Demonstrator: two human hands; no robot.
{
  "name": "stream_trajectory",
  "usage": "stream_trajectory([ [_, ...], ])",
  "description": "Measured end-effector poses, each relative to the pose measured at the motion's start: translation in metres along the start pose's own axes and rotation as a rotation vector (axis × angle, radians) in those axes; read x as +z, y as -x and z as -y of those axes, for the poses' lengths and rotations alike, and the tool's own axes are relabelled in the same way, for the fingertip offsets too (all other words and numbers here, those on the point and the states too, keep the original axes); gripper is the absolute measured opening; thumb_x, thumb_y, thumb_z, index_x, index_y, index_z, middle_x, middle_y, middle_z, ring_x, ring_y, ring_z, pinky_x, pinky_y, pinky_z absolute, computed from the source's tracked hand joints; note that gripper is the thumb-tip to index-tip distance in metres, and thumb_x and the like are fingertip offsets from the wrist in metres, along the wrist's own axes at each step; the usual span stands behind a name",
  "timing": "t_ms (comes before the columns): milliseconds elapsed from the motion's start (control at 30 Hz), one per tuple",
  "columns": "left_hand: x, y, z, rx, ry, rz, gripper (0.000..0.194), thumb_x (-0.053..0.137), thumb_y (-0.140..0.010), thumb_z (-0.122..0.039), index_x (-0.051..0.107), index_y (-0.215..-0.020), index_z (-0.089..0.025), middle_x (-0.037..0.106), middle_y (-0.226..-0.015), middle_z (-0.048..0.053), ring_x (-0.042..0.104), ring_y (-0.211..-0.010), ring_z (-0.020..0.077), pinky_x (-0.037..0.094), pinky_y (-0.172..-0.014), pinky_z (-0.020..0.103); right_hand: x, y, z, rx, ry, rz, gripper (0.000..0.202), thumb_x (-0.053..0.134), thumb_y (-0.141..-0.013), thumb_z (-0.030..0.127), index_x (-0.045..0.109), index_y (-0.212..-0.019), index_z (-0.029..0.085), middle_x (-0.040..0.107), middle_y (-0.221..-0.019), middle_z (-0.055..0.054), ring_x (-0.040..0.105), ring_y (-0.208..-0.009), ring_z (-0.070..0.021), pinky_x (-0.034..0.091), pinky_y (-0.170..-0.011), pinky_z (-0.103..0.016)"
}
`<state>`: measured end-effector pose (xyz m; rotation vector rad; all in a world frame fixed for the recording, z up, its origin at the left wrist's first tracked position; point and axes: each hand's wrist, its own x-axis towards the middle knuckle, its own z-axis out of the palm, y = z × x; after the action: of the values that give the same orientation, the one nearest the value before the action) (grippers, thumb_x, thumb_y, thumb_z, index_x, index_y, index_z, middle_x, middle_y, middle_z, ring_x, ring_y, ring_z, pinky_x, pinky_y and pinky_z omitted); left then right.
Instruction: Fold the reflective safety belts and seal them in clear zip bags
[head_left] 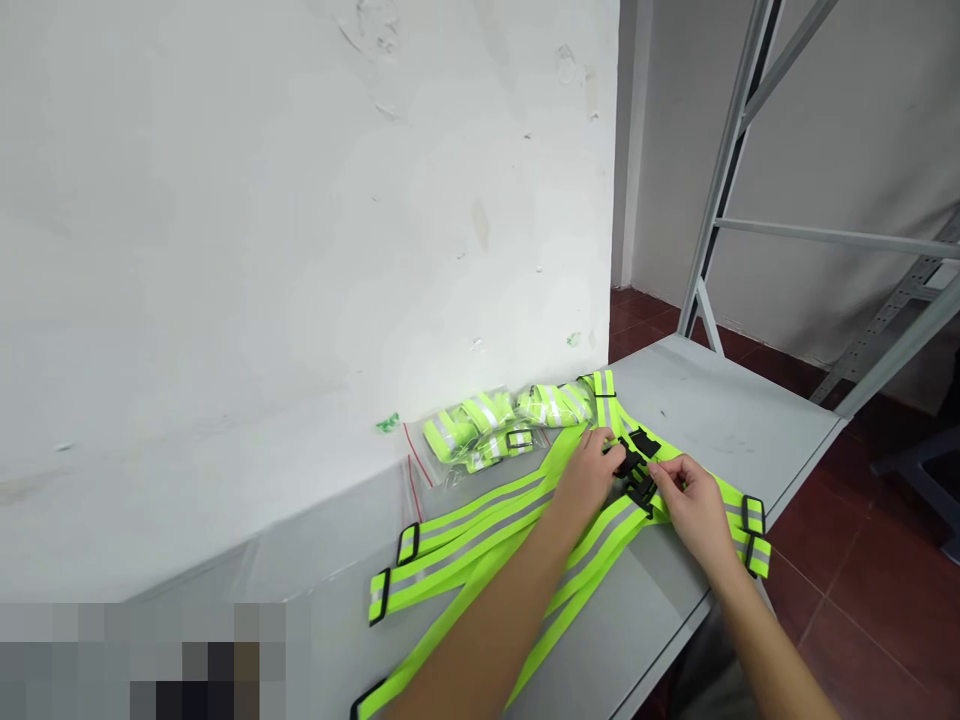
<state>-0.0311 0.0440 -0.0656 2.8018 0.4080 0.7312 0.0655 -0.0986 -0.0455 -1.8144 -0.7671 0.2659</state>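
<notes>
Neon yellow-green reflective straps (472,555) with grey stripes and black slide adjusters lie spread over the grey tabletop. Several black plastic buckles (640,490) cluster near their middle. My left hand (592,462) is closed, its fingertips on one of these black buckles. From the right, my right hand (691,500) pinches with thumb and forefinger at the edge of the same cluster; the small part between those fingertips is hard to make out. Another black buckle (645,443) lies just beyond my fingers. My left forearm hides part of the straps.
Clear zip bags (480,420) holding folded reflective straps lie against the white wall (300,250). The grey table (735,400) has its front edge at the right, above a red tiled floor. A grey metal shelf frame (720,190) rises from the table's far end.
</notes>
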Motion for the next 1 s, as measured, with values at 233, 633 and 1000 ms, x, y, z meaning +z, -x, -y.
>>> stream_trajectory([
  [233, 0.004, 0.003, 0.0, 0.059, -0.032, -0.051, 0.019, 0.044, -0.083, -0.005, 0.056, -0.076, -0.018, 0.049, -0.118, 0.007, 0.047, -0.105, 0.0216, 0.046, -0.087, 0.034, 0.007, -0.007, 0.006, 0.013, 0.012, -0.028, 0.035, 0.057, -0.08, 0.053, 0.058, -0.071, 0.019, 0.058, -0.06, 0.0, 0.046, -0.053, -0.0144, 0.036, -0.052, -0.026],
  [633, -0.012, 0.001, -0.002, 0.106, -0.011, 0.018, 0.014, 0.05, -0.081, -0.006, 0.058, -0.083, -0.018, 0.054, -0.121, 0.009, 0.049, -0.112, 0.0243, 0.045, -0.092, 0.038, -0.01, -0.007, 0.012, -0.026, 0.154, 0.023, 0.038, 0.056, -0.081, 0.057, 0.064, -0.081, 0.02, 0.068, -0.076, -0.005, 0.059, -0.07, -0.0213, 0.041, -0.076, -0.037],
  [1000, -0.075, -0.091, 0.036, -0.242, 0.382, 0.482, 0.058, 0.05, -0.077, -0.028, 0.048, -0.135, -0.026, 0.048, -0.142, 0.006, 0.045, -0.129, 0.0287, 0.043, -0.101, 0.039, -0.071, 0.042, -0.033, -0.304, 0.796, -0.001, 0.045, 0.05, -0.086, 0.061, 0.059, -0.11, 0.025, 0.06, -0.108, -0.011, 0.054, -0.097, -0.0302, 0.041, -0.079, -0.044],
])
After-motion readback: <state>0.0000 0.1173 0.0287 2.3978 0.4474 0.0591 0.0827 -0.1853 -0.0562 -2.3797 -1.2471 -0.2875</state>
